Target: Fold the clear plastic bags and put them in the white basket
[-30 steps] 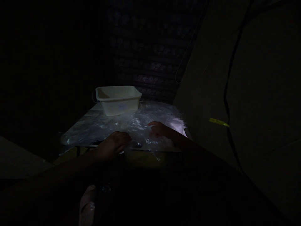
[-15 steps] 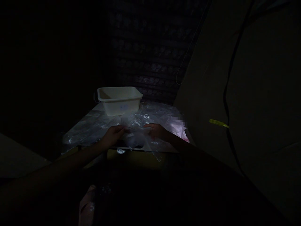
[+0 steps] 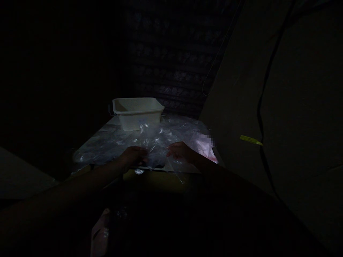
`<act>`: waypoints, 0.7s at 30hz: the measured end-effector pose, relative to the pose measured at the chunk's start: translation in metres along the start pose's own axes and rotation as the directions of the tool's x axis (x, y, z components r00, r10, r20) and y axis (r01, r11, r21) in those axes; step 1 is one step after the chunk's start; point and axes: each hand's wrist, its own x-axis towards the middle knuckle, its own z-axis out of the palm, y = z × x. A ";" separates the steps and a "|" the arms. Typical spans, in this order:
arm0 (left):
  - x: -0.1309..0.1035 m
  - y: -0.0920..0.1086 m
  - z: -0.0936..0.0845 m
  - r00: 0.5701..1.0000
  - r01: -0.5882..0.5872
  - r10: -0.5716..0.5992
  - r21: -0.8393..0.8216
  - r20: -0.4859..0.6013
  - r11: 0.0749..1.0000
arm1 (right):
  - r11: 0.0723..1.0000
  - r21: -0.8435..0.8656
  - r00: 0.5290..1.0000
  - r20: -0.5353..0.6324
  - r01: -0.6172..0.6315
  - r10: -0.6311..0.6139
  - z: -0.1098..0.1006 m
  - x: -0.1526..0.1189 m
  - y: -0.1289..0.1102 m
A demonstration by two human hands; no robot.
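Observation:
Clear plastic film (image 3: 157, 142) lies crumpled over the table (image 3: 100, 134) and bunches up between my two hands. My left hand (image 3: 134, 155) is closed on the film's left side, near the table's front edge. Opposite it, my right hand (image 3: 179, 151) pinches the film, with a loose flap hanging below over the edge. A pale rectangular tub (image 3: 140, 119) stands behind the film, at the back left of the table. The scene is very dark, and the fingertips are partly hidden.
Whitish-pink plastic (image 3: 205, 144) lies at the table's right side. A dark cable with a yellow tag (image 3: 250, 139) hangs on the right panel. Rows of shiny round things (image 3: 177, 75) rise behind the table. A pinkish object (image 3: 100, 235) is at the lower left.
The film between my hands has bunched and risen in front of the tub. My left hand has turned over a little, and my right hand's fingers are more curled.

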 end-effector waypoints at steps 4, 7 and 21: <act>-0.003 0.001 0.004 0.998 0.060 -0.062 -0.162 -0.009 0.985 | 1.000 0.022 1.000 0.019 0.004 -0.005 -0.002 0.000 0.001; 0.003 -0.002 0.001 0.996 0.076 -0.082 -0.202 -0.026 0.977 | 0.999 0.040 1.000 0.005 -0.016 0.015 -0.001 0.000 0.002; 0.010 -0.011 0.001 0.999 -0.005 -0.005 -0.237 -0.043 0.971 | 0.997 0.042 0.993 -0.098 -0.068 0.072 0.000 0.003 0.003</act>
